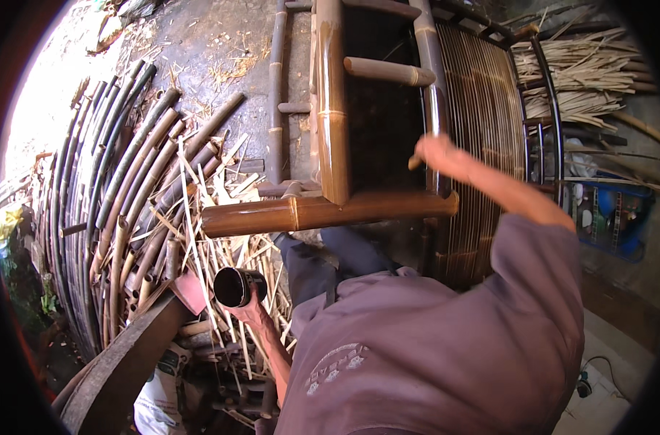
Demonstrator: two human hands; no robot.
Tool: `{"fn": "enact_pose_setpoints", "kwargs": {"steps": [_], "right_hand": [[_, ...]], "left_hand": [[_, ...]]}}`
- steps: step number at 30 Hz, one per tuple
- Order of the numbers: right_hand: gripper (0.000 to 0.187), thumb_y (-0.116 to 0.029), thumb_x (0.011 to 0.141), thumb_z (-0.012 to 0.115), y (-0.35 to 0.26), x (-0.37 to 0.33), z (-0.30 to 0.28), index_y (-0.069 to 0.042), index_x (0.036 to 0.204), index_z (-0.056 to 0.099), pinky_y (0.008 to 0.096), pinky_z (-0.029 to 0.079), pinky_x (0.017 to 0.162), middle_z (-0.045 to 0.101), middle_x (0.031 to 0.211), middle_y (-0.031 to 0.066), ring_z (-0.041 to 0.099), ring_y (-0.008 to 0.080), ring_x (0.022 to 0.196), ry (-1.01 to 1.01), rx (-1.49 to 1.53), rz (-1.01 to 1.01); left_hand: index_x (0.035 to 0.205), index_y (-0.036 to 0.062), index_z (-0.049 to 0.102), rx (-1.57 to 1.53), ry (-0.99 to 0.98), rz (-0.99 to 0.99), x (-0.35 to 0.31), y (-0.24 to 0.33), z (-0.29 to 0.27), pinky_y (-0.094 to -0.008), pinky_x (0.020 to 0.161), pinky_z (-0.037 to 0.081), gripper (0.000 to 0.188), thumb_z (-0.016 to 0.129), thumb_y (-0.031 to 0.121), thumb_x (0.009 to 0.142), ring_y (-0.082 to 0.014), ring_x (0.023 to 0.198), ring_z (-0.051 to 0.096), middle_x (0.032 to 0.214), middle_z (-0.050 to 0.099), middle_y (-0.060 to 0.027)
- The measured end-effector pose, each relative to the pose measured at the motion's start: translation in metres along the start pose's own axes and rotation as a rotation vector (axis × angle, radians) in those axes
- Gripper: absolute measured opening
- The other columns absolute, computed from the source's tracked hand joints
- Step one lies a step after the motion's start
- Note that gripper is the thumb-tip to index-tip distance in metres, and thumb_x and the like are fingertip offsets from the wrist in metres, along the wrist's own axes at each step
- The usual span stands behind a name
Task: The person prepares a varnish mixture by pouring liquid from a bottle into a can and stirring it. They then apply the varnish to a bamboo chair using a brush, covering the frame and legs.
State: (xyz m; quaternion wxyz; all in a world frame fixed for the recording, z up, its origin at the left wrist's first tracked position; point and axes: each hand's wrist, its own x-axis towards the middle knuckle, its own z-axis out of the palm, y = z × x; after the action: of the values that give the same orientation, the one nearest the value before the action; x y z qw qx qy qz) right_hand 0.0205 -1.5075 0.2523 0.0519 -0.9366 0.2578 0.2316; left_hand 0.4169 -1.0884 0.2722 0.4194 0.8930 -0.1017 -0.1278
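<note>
Likely coating: left hand (252, 310) grips a black cylindrical can (256, 283); right hand (440, 154) clasps a short tan handle (415, 162) near the right edge of a glossy brown bamboo frame (333, 130); the next stroke needs evenness.

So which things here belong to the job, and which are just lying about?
Seemingly in use:
- black can, in the left hand
- short tan handle, in the right hand; its far end isn't clear
- glossy bamboo frame

Probably just lying about:
- bamboo poles
- pale split strips
- blue crate
</note>
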Motion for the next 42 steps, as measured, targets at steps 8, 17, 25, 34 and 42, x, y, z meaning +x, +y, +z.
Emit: {"fn": "enact_pose_setpoints", "kwargs": {"steps": [8,17,25,34,42], "right_hand": [[0.037,-0.02,0.09,0.067,-0.077,0.05,-0.038,-0.001,0.121,0.061,0.0326,0.055,0.076,0.064,0.108,0.0061,0.062,0.0147,0.094,0.383,1.793,0.606],[0.036,-0.018,0.089,0.067,-0.101,0.052,-0.027,0.0,0.12,0.063,0.0332,0.058,0.072,0.067,0.106,0.0102,0.065,0.016,0.088,0.555,1.881,0.739],[0.035,-0.025,0.09,0.064,-0.116,0.065,-0.03,-0.006,0.118,0.066,0.0286,0.051,0.072,0.07,0.098,0.0097,0.063,0.0139,0.084,0.631,1.488,0.645],[0.036,-0.026,0.089,0.066,-0.14,0.074,-0.042,-0.007,0.119,0.065,0.0323,0.053,0.084,0.071,0.107,0.0116,0.068,0.0204,0.097,0.643,1.369,0.556],[0.038,-0.024,0.089,0.064,-0.153,0.074,-0.051,-0.004,0.121,0.063,0.0319,0.055,0.083,0.071,0.106,0.014,0.07,0.022,0.097,0.666,1.283,0.502]], "left_hand": [[0.14,-0.0027,0.037,0.049,0.052,-0.054,0.014,-0.037,0.005,-0.0408,0.104,0.041,0.095,0.088,0.03,0.066,-0.0299,0.115,0.056,0.129,0.055,-0.0184],[0.138,-0.002,0.04,0.034,0.037,-0.016,0.023,-0.019,0.001,-0.0395,0.103,0.042,0.091,0.088,0.031,0.068,-0.0297,0.114,0.057,0.127,0.056,-0.0182],[0.141,0.0009,0.038,-0.005,0.018,0.04,0.043,-0.013,0.004,-0.0382,0.103,0.044,0.09,0.087,0.017,0.067,-0.0283,0.114,0.059,0.128,0.057,-0.0178],[0.141,-0.0013,0.036,-0.107,0.016,-0.003,0.033,-0.009,-0.002,-0.0383,0.102,0.045,0.091,0.086,0.018,0.068,-0.0295,0.113,0.059,0.129,0.055,-0.0202],[0.142,0.0028,0.038,0.01,0.103,-0.017,0.023,-0.028,0.007,-0.0401,0.106,0.044,0.094,0.088,0.026,0.065,-0.0303,0.118,0.057,0.132,0.055,-0.0185]]}}
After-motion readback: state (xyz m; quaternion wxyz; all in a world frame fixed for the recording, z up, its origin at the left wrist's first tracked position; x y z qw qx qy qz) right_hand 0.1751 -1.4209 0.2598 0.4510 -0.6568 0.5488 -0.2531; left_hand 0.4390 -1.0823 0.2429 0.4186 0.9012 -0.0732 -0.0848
